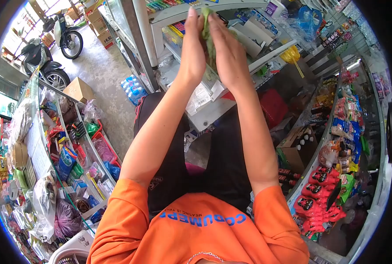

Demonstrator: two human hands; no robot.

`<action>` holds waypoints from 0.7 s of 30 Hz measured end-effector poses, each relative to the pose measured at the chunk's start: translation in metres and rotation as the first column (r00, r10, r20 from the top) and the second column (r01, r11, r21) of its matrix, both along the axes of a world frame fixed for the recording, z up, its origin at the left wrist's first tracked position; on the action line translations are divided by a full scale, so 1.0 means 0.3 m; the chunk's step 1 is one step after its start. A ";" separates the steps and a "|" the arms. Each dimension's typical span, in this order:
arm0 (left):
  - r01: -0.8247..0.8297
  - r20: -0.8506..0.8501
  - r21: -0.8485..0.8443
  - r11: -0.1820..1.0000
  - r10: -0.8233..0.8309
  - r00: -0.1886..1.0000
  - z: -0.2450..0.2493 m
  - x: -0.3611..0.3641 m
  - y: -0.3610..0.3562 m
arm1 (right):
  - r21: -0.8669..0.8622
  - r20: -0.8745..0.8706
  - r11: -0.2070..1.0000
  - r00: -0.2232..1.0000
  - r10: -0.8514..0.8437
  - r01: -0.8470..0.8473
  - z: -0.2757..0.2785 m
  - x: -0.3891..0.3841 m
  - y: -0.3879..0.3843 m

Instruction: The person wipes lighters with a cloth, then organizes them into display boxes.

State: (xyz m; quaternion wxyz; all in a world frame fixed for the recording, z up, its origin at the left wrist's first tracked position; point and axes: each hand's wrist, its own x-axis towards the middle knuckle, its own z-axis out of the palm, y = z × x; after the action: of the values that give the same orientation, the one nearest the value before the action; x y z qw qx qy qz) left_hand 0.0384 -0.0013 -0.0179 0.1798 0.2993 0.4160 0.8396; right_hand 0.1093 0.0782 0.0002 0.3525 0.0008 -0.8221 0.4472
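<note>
Between my two raised palms is a crumpled green cloth (208,38), its top poking out above the fingers. My left hand (193,50) presses on it from the left, fingers straight and pointing away from me. From the other side my right hand (226,53) presses against it, its fingers slightly blurred. Most of the cloth is hidden by the hands. Beneath them is an open drawer-like display case (174,42) with boxes and packets inside. White papers (199,99) lie at its near edge, below my wrists.
A shelf of packaged goods (345,119) curves along the right, with red bottles (314,191) on it. Glass cases (68,145) full of goods line the left. A bottle pack (133,88) and a cardboard box (79,90) stand on the floor. Motorbikes (68,37) are parked behind.
</note>
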 end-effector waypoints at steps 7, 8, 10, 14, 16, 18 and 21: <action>-0.190 -0.093 -0.186 0.964 0.175 0.980 -0.027 -0.004 0.021 | 0.059 -0.085 0.994 0.992 -0.092 0.097 -0.032 -0.030 0.008; -0.244 -0.139 -0.147 0.959 0.224 0.965 -0.030 0.001 0.028 | 0.084 -0.072 0.991 0.992 -0.099 0.105 -0.036 -0.029 0.009; -0.168 -0.073 -0.117 0.979 0.160 0.984 -0.030 -0.009 0.028 | 0.129 -0.072 0.983 0.990 -0.119 0.127 -0.047 -0.029 0.011; -0.071 -0.161 -0.238 0.969 0.033 0.986 -0.018 -0.016 -0.011 | 0.046 -0.060 0.995 0.994 -0.089 0.092 -0.064 -0.045 0.021; -0.189 -0.178 -0.169 0.967 0.158 0.971 -0.043 -0.025 0.021 | 0.218 -0.015 0.955 0.979 -0.204 0.202 -0.083 -0.064 0.042; -0.125 -0.304 -0.319 0.939 0.023 0.952 -0.029 -0.045 -0.024 | 0.184 0.101 0.975 0.985 -0.141 0.121 -0.050 -0.042 0.042; -0.246 -0.487 -0.289 0.925 0.079 0.870 -0.024 -0.045 -0.029 | 0.143 0.148 0.987 0.984 -0.100 0.079 -0.043 -0.046 0.030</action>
State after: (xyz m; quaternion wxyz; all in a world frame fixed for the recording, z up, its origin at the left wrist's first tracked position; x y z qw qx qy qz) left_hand 0.0250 -0.0099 -0.0252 0.0509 0.4200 0.6101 0.6699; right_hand 0.0953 0.0874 -0.0128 0.3067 -0.0468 -0.8747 0.3724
